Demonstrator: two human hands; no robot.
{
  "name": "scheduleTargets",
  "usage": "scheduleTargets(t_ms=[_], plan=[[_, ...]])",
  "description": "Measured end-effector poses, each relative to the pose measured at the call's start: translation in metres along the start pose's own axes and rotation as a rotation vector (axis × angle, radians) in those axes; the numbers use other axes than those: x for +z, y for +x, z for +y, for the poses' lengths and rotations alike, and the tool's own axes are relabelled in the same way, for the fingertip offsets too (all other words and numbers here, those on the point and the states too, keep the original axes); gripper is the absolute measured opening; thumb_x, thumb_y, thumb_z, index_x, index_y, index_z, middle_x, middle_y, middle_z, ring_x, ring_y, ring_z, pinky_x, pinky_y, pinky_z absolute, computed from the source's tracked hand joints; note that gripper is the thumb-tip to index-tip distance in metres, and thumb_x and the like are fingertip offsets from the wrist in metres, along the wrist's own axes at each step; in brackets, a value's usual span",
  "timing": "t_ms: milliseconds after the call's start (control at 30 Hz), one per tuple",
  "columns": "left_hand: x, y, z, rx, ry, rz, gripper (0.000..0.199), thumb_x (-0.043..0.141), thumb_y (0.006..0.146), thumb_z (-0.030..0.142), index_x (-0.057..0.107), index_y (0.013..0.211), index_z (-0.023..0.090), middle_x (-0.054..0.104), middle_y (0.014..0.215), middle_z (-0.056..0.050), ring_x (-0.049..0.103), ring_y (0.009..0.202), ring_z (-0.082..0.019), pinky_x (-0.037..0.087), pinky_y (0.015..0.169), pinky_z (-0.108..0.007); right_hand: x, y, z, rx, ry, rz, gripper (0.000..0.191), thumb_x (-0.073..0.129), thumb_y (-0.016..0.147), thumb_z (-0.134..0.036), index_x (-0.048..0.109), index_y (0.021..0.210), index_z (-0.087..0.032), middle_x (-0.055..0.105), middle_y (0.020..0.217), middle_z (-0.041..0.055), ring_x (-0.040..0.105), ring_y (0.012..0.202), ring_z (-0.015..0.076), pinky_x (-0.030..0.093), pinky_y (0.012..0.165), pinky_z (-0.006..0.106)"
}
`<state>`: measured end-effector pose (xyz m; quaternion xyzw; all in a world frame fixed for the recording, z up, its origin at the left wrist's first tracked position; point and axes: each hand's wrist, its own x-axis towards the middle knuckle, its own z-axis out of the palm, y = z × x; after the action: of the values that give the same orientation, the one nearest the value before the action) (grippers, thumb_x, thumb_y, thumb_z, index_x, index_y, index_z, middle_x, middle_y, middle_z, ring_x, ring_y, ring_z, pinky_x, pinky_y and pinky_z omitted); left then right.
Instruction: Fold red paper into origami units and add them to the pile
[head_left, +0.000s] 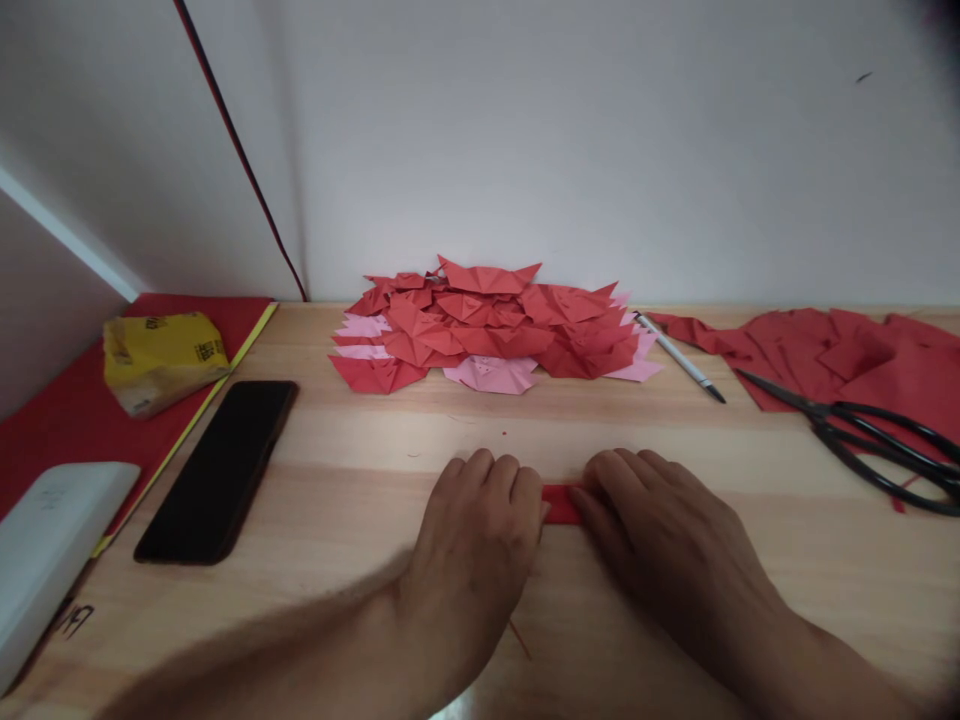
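A narrow folded strip of red paper [561, 505] lies on the wooden table between my two hands, its ends covered by them. My left hand [480, 535] is closed over the strip's left end, knuckles up and fingertips hidden. On the other end, my right hand [660, 525] presses with fingers bent and thumb along the paper. Beyond the hands, against the wall, sits a pile of folded red and pink paper pieces [495, 340], some with small drawn marks.
Black-handled scissors [862, 430] rest at the right by red paper sheets [825, 345]. Near them lies a white pen [682, 358]. On the left are a black phone [217, 470], a white box-shaped device [67, 540], and a yellow wrapper [165, 350] on a red sheet [45, 415].
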<state>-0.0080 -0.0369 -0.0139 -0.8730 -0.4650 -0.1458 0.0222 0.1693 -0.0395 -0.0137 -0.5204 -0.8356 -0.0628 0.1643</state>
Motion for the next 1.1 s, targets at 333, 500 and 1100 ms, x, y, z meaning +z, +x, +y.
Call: scheduleTargets(t_ms=[333, 500, 1100], plan=[[-0.011, -0.005, 0.006, 0.160, -0.035, 0.167, 0.011, 0.050, 0.085, 0.010, 0.060, 0.087, 0.015, 0.063, 0.075, -0.004, 0.054, 0.069, -0.020, 0.044, 0.056, -0.034, 0.000, 0.001, 0.001, 0.000, 0.044, -0.003, 0.021, 0.042, 0.091, -0.023, 0.046, 0.071, -0.021, 0.054, 0.064, 0.0013, 0.051, 0.060, 0.0194, 0.035, 0.059, 0.031], [-0.001, -0.023, 0.025, 0.213, -0.063, 0.302, 0.028, 0.042, 0.088, 0.014, 0.064, 0.105, 0.009, 0.064, 0.118, -0.011, 0.056, 0.111, -0.026, 0.044, 0.092, -0.042, 0.000, 0.000, 0.002, -0.012, 0.040, -0.007, 0.021, 0.040, 0.090, -0.021, 0.045, 0.070, -0.021, 0.054, 0.063, 0.0013, 0.050, 0.059, 0.0192, 0.034, 0.057, 0.031], [0.003, -0.033, 0.025, 0.265, 0.132, 0.085, 0.053, 0.040, 0.093, 0.048, 0.059, 0.117, 0.005, 0.057, 0.128, -0.016, 0.047, 0.124, -0.031, 0.028, 0.106, -0.053, -0.004, -0.004, 0.005, -0.027, 0.090, -0.033, 0.018, 0.040, 0.090, -0.015, 0.058, 0.092, -0.016, 0.063, 0.080, 0.0063, 0.059, 0.072, 0.0212, 0.048, 0.064, 0.035]])
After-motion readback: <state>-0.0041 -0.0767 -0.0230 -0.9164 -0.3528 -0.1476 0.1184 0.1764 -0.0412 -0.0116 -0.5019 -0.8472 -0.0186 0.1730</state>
